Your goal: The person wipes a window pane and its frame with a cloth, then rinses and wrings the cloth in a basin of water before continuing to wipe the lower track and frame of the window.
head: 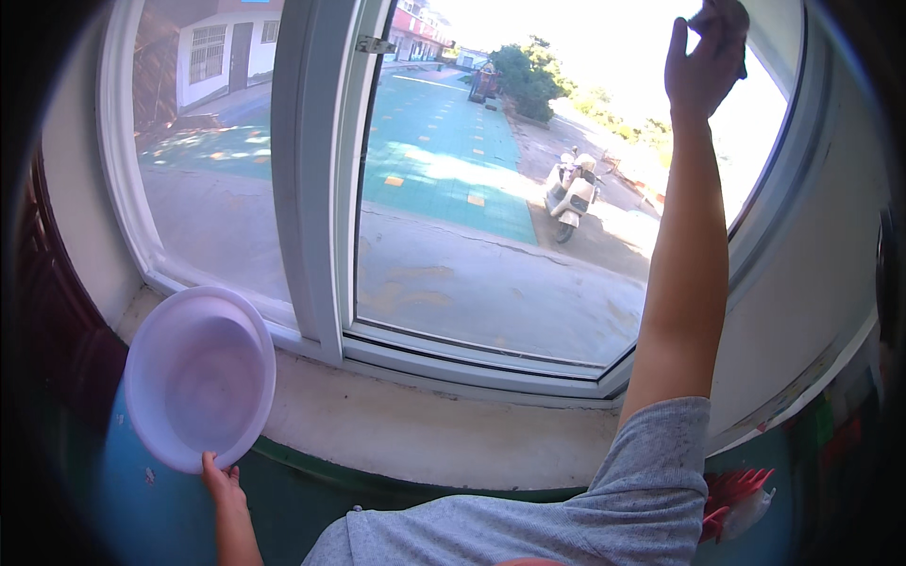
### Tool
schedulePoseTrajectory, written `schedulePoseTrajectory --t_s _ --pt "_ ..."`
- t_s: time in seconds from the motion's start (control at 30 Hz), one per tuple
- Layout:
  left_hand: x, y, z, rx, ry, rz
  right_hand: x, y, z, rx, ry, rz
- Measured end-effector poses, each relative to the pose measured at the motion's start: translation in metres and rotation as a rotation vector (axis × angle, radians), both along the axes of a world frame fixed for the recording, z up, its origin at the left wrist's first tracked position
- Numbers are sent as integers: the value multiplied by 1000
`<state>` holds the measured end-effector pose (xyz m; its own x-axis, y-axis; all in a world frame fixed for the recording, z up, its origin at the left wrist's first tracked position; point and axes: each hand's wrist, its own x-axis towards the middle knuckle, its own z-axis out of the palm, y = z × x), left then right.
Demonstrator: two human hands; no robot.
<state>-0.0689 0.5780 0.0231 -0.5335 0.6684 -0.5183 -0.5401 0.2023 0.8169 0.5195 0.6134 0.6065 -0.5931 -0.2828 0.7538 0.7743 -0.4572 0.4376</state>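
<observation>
My left hand (223, 481) grips the near rim of a pale plastic basin (212, 375), its thumb over the edge. The basin is tilted, its inside facing me, beside the sill at lower left; whether it holds water I cannot tell. My right arm reaches far up across the window, and my right hand (708, 67) is raised at the upper right in front of the bright window glass (453, 269). Something dark and blurred shows at its fingertips, perhaps a cloth; the fingers are partly cut off by the top edge of the picture.
A white window frame (311, 177) divides the panes above a pale sill (439, 431). Beyond the glass lie green paving (439, 156), a parked scooter (572, 191) and trees. A dark red panel (64, 339) is at far left. Red items (732, 495) lie below right.
</observation>
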Motion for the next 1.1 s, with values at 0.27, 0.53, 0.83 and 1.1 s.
schedulePoseTrajectory --t_s 0.27,0.53,0.83,1.1 --pt "1 -5 -3 22 -28 21 -138 107 -133 -429 128 155" --pt "4 -5 9 34 -141 -42 -140 85 -393 -908 73 -67" --pt "10 -6 27 65 -201 -88 -25 -32 -446 -1083 219 48" --pt "10 -4 39 151 -309 -80 -15 -105 -490 -1143 1380 755"
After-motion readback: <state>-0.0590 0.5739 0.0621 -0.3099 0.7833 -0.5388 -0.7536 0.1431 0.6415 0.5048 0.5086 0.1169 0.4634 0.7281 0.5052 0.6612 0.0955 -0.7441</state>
